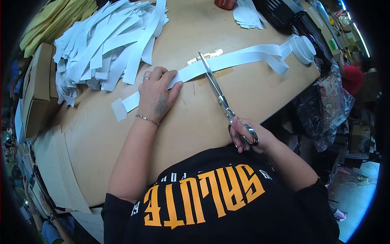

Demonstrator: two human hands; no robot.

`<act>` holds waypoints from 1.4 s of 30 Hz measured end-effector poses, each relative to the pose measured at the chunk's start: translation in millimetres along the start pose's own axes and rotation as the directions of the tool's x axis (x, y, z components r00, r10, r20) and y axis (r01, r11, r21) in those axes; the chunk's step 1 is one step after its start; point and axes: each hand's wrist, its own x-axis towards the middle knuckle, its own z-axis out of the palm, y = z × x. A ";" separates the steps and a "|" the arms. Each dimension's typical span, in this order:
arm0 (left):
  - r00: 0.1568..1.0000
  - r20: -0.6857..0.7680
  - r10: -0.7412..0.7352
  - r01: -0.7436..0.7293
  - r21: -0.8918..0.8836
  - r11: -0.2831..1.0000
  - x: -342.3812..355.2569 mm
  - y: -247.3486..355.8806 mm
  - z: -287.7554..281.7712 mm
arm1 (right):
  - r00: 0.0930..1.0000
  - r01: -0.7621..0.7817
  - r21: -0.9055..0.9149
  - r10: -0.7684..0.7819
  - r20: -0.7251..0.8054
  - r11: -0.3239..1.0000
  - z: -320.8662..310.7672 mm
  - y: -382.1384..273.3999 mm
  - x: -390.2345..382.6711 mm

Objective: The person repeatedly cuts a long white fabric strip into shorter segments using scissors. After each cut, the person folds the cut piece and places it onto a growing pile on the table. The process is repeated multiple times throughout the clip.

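Observation:
A long white strip (239, 57) of ribbon-like material runs across the table from a loose roll (304, 49) at the right. My left hand (156, 91) grips it with curled fingers and thumb, pressing it to the table. The strip's short end (131, 101) sticks out beyond the hand, beside a small pale piece (119, 110). My right hand (256, 137) has its fingers through the handles of silver scissors (219, 94). Their blades lie across the strip, right of my left hand; whether they are parted I cannot tell.
A big heap of cut white strips (109, 44) lies at the far left, beside a cardboard box (38, 91) and yellow fabric (57, 22). Shiny tape (209, 56) is stuck to the table (178, 126). More strips (247, 14) and a black device (278, 16) are at the far right.

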 end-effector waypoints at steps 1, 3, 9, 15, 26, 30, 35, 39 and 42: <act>1.000 -0.008 0.005 -0.005 -0.002 1.000 0.2 -0.1 0.8 | 1.000 0.013 -0.001 -0.013 -0.008 1.000 0.2 -3.3 -0.3; 1.000 -0.018 0.010 -0.010 -0.007 1.000 0.1 1.0 1.6 | 0.999 0.020 -0.001 -0.020 -0.030 1.000 1.1 -6.4 0.6; 1.000 -0.018 0.004 -0.004 -0.021 1.000 -0.4 2.6 1.0 | 0.996 -0.009 0.003 0.010 -0.085 1.000 0.2 -3.5 10.6; 1.000 -0.003 -0.004 0.004 -0.008 1.000 -0.4 1.1 -1.7 | 0.991 -0.023 0.021 0.025 -0.135 1.000 8.9 -8.4 12.2; 0.998 0.046 -0.032 0.032 -0.018 0.999 2.0 5.5 -6.2 | 0.979 0.090 0.085 -0.073 -0.190 0.992 -22.5 -17.2 3.8; 1.000 0.029 -0.009 0.009 0.020 1.000 0.7 1.1 -4.6 | 0.842 0.154 -0.599 -0.422 -0.337 0.786 -79.6 -73.1 18.3; 0.998 0.067 -0.004 0.001 0.047 0.999 5.4 2.1 -5.3 | 0.703 -0.048 -0.903 -0.628 -0.334 0.427 -136.7 -131.5 98.2; 0.997 0.068 -0.021 0.019 0.027 0.999 5.3 3.5 -7.4 | 0.774 -0.026 -0.847 -0.525 -0.354 0.532 -150.6 -144.2 142.9; 0.995 0.084 -0.047 0.045 0.026 0.999 3.7 3.8 -8.3 | 0.283 0.109 -0.984 -0.954 -0.102 0.138 -136.7 -109.8 161.7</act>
